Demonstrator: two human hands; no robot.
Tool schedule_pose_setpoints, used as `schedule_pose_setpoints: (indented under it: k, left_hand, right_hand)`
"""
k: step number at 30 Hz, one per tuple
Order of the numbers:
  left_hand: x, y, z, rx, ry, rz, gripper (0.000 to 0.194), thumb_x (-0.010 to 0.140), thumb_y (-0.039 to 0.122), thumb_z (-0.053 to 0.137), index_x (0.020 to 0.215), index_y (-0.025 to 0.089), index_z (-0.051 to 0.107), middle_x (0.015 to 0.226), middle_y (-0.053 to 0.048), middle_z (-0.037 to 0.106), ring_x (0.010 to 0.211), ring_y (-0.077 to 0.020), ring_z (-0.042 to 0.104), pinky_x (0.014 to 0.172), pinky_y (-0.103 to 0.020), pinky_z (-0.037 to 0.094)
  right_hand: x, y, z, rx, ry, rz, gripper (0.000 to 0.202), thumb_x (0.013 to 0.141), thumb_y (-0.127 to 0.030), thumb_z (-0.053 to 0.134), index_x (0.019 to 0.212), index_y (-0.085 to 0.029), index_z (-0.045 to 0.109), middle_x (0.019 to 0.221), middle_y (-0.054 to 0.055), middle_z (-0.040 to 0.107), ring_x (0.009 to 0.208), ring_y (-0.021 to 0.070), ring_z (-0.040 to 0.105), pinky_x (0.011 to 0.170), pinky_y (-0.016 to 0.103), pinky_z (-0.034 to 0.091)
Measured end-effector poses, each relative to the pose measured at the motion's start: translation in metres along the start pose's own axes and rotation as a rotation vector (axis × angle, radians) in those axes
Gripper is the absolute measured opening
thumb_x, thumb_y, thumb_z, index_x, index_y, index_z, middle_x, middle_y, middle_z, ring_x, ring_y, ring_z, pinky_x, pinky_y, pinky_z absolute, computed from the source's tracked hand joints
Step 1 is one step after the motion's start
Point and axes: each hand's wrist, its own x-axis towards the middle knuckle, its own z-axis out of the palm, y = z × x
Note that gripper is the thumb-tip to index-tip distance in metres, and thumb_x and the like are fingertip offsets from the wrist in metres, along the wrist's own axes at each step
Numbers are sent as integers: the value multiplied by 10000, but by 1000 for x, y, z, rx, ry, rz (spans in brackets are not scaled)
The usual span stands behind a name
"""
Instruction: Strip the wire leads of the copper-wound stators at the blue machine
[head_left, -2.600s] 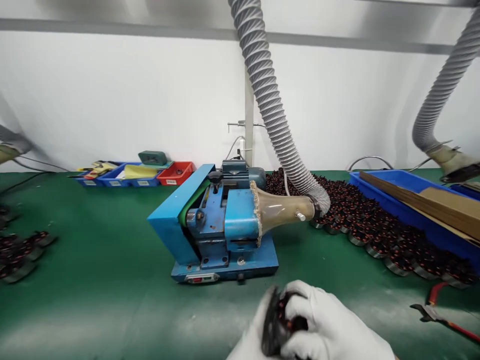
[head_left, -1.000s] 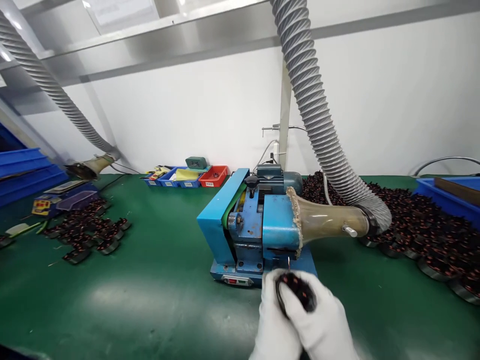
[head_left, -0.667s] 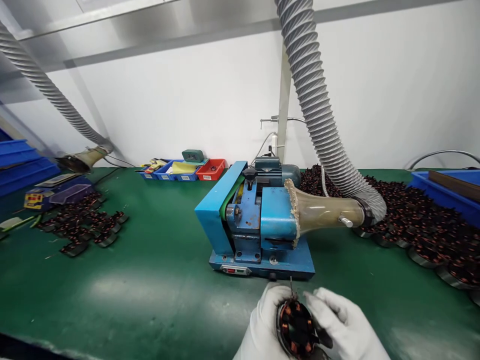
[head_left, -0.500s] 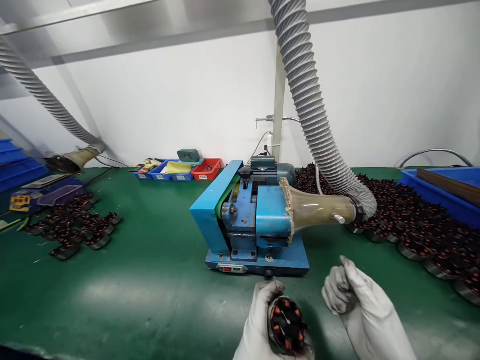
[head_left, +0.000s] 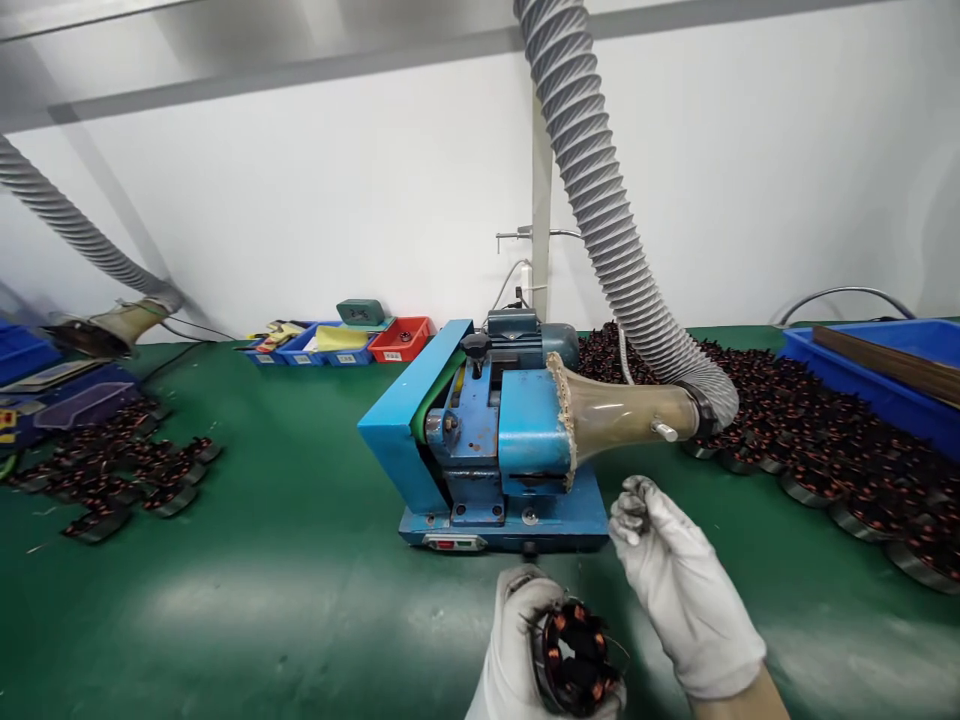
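Note:
My left hand (head_left: 514, 645), in a white glove with dirty fingertips, is wrapped round a motor stator (head_left: 551, 665) at the bottom of the view. The stator is a metal ring with black slots and copper windings, its open face turned up towards me. A thin wire sticks out from its right side. To the right and higher, my gloved right hand (head_left: 675, 585) is apart from the stator. Its fingers are curled in and pressed together; whatever they may pinch is hidden. Just beyond both hands stands a blue belt grinding machine (head_left: 476, 420) with a red and green switch.
A grey ribbed hose (head_left: 600, 190) runs down to the machine's tan funnel (head_left: 622, 415). Many stators (head_left: 810, 430) are heaped at right beside a blue crate (head_left: 915, 350); a smaller group of stators (head_left: 150, 460) lies left. Small bins (head_left: 401, 345) stand at the back.
My right hand has moved up and left, closer to the machine's front right corner. The left hand still holds the stator, tilted slightly differently. The whole view has shifted a little.

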Motion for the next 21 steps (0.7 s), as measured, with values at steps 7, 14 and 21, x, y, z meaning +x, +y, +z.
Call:
schedule_pose_setpoints:
  k: [7, 14, 21]
  left_hand:
    - [32, -5, 22, -240, 221, -226, 242, 629, 325, 602, 853, 236, 622, 915, -59, 671, 891, -240, 642, 846, -374, 509]
    - [61, -12, 33, -324, 253, -312, 187, 630, 246, 612, 815, 225, 604, 798, -35, 718, 749, -192, 674, 721, -305, 545]
    - [60, -7, 32, -182, 236, -236, 204, 640, 143, 594, 830, 211, 623, 819, -39, 720, 763, -181, 669, 733, -292, 536]
  right_hand:
    - [-6, 39, -2, -696, -250, -196, 429, 496, -293, 797, 904, -196, 707, 943, 100, 721, 874, 295, 666, 781, 383, 539]
    - [13, 43, 15, -1030, -185, -296, 311, 616, -341, 714, 890, -196, 692, 892, 97, 721, 839, 277, 682, 754, 365, 546]
    - [17, 39, 17, -1040, -193, -308, 262, 621, -341, 704, 838, -196, 704, 850, 88, 721, 795, 265, 684, 720, 345, 546]
